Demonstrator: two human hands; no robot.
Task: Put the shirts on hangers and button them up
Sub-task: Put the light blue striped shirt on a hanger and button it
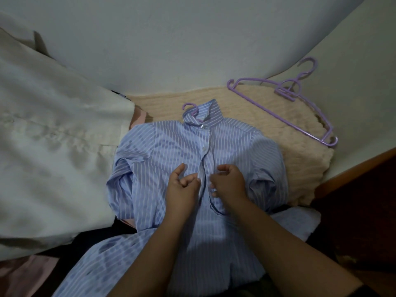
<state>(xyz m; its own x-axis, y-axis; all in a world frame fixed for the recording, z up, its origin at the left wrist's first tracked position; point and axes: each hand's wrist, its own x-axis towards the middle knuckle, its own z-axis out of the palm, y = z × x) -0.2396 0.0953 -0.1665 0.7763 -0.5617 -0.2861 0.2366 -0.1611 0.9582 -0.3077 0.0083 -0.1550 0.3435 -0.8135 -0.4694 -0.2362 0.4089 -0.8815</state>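
Partly hidden, both hands (204,185) pinch the striped shirt's (171,151) placket.

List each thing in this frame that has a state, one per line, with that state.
Striped shirt: lying flat on a hanger, top two buttons fastened, placket open lower down.
Hanger in the shirt: only its purple hook shows, at the collar.
Spare purple hangers: unused, lying on the cream blanket.
Left hand: pinching the left placket edge.
Right hand: curled at the right placket edge.
White garment: unhung, lying at left.
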